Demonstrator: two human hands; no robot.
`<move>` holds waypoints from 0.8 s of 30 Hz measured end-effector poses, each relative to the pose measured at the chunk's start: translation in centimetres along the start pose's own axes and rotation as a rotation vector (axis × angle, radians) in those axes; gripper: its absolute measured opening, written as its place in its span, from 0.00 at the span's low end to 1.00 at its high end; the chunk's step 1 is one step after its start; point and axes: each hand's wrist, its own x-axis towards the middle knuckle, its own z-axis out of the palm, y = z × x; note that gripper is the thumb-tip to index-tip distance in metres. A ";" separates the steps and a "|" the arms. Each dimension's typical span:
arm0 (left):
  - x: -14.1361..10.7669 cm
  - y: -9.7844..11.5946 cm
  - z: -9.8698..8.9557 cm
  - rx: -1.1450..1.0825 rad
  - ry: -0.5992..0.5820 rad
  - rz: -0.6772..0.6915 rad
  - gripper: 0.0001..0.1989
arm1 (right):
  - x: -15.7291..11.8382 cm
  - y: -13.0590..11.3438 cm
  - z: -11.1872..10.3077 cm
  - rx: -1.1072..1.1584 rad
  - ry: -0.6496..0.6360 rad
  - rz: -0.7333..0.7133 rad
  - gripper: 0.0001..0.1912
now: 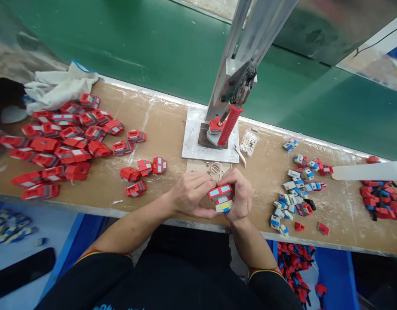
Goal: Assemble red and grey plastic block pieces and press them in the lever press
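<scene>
Close to the table's front edge, my left hand (192, 194) and my right hand (242, 194) are closed around the same small toy vehicle part. Its upper piece is a red toy car body (220, 190) with light-blue windows. Against its lower side sits a white, blue and yellow toy block (224, 207); whether the two are joined I cannot tell. Fingers cover the sides of both. Just beyond my hands stands a hand press (229, 125) with a red handle, and a red part (216, 125) lies under it.
Many red toy bodies (77, 155) are heaped at left beside a white glove (61, 86). White-blue blocks (295, 189) lie at right, near a pale flat strip (362, 171) and red-black parts (380, 200). Nippers (241, 156) and a small bag (249, 143) lie beside the press. Blue bins (336, 271) stand below.
</scene>
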 end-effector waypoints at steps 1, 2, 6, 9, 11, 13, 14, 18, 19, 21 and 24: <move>-0.1 0.1 0.1 0.003 -0.007 -0.001 0.17 | -0.1 -0.1 0.0 0.002 -0.001 -0.006 0.27; -0.2 0.1 0.1 0.009 -0.014 -0.003 0.18 | -0.1 -0.1 0.1 0.012 -0.005 -0.014 0.26; -0.1 -0.1 -0.2 0.035 -0.009 0.018 0.17 | 0.0 0.3 0.0 0.015 -0.014 -0.017 0.26; 0.3 -0.4 -0.6 0.086 -0.011 0.043 0.15 | 0.2 0.4 -0.2 0.011 -0.046 -0.008 0.30; 0.5 -0.4 -0.7 0.118 -0.018 0.059 0.15 | 0.4 0.4 -0.2 0.051 -0.057 -0.017 0.34; 0.5 -0.3 -0.6 0.119 -0.017 0.073 0.16 | 0.5 0.3 -0.1 0.063 -0.035 -0.002 0.34; 0.5 -0.3 -0.5 0.114 -0.014 0.075 0.16 | 0.5 0.3 0.0 0.055 -0.018 0.017 0.33; 0.3 -0.1 -0.1 0.119 -0.002 0.066 0.16 | 0.6 0.7 0.3 0.045 0.006 0.091 0.26; 0.3 -0.1 -0.1 0.125 0.007 0.068 0.17 | 0.6 0.8 0.3 0.053 0.004 0.100 0.25; 0.3 0.0 0.0 0.124 0.024 0.066 0.18 | 0.8 0.9 0.3 0.069 0.001 0.108 0.23; 0.3 0.4 0.3 0.073 0.033 0.003 0.17 | 1.3 0.6 0.4 0.111 0.064 0.067 0.21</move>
